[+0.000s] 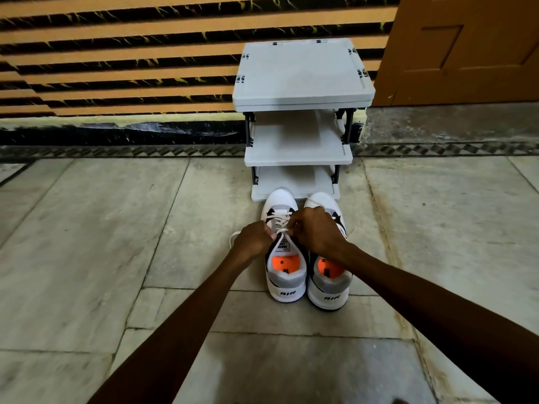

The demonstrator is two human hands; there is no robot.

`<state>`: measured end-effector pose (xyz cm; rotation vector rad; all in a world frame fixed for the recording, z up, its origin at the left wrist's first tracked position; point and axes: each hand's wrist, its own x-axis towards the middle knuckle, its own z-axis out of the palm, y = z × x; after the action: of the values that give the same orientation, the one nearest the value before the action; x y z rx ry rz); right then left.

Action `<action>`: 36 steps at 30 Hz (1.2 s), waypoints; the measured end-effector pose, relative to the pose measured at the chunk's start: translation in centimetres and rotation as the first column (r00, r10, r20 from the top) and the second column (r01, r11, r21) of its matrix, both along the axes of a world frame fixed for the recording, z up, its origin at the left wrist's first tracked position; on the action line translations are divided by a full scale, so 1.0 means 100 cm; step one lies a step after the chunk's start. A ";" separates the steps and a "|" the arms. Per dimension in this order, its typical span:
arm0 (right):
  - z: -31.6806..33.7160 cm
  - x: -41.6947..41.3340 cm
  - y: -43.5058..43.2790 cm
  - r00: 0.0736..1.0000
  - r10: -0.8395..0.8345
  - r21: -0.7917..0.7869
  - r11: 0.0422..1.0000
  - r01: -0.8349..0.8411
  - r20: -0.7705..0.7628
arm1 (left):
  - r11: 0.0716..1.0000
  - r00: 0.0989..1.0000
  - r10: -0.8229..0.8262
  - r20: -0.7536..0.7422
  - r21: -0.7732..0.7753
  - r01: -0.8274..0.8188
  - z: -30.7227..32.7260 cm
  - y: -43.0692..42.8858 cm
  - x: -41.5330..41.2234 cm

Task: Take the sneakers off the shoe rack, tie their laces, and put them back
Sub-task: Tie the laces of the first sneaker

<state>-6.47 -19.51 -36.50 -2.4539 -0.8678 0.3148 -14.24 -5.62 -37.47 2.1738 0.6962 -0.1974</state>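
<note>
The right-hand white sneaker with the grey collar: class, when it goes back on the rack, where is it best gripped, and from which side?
Probably at the padded heel collar of the right-hand white sneaker, coming from above and behind. Its heel faces the person, its mouth is open, and no hand covers it. The left-hand white sneaker stands close beside it, so a side approach looks cramped.
</note>
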 end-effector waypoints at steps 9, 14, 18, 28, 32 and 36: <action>0.008 -0.002 -0.001 0.999 0.000 0.020 1.000 0.001 -0.044 | 0.997 0.992 0.072 0.104 0.021 -0.075 -0.003 -0.002 -0.008; 0.008 -0.003 -0.003 0.997 -0.034 0.012 0.999 0.035 -0.066 | 0.995 0.995 0.075 0.067 0.054 -0.079 -0.004 0.000 -0.009; 0.009 -0.005 -0.004 0.997 -0.043 -0.006 0.999 0.043 -0.060 | 0.951 0.998 -0.053 0.031 0.305 0.041 0.003 -0.003 -0.007; 0.007 -0.011 -0.005 0.994 -0.084 -0.122 0.988 0.093 0.076 | 0.657 0.953 -0.299 -0.054 0.712 0.246 0.029 0.006 -0.007; 0.009 -0.013 -0.001 0.991 -0.095 -0.169 0.979 0.110 0.095 | 0.565 0.942 -0.282 -0.184 0.762 0.318 0.027 0.002 -0.010; 0.010 -0.011 -0.005 0.995 -0.058 -0.221 0.972 0.075 0.083 | 0.705 0.958 -0.199 -0.209 0.648 0.288 0.026 0.012 -0.012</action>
<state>-7.60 -20.04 -35.49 -2.7133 -0.8179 0.3113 -15.45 -4.44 -34.90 2.9905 0.5962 -0.2462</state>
